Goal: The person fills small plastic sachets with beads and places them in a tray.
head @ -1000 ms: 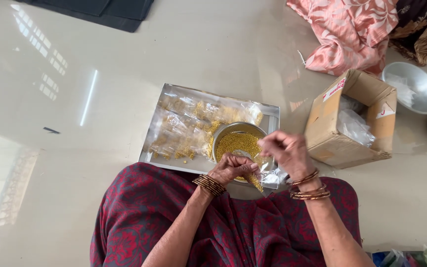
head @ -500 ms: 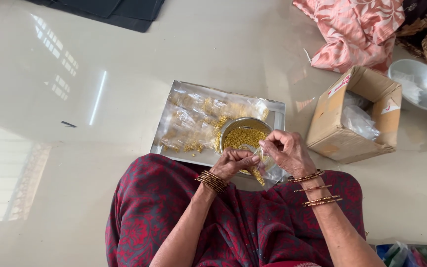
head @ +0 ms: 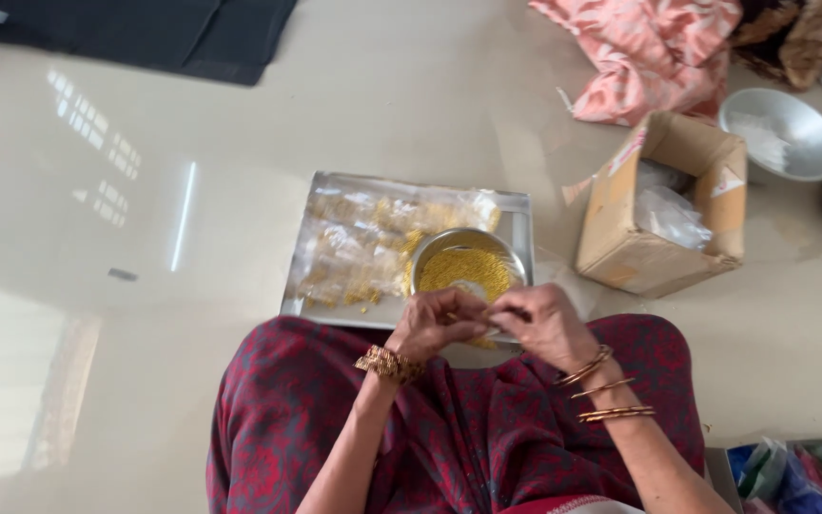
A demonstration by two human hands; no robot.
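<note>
While over tray (head: 521, 221) | left hand (head: 438, 322), right hand (head: 542, 324) pinch small clear packet (head: 489, 322) | beside bowl (head: 464, 263) of yellow grains

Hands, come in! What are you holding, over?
Left hand and right hand together, pinching a small clear packet. Bowl of yellow grains just beyond, on steel tray. Nothing blocking.

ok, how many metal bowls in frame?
2. One bowl of yellow grains sits on the steel tray, just beyond both hands. One larger bowl sits on the floor at top right, behind the cardboard box. Others may be hidden.
</note>
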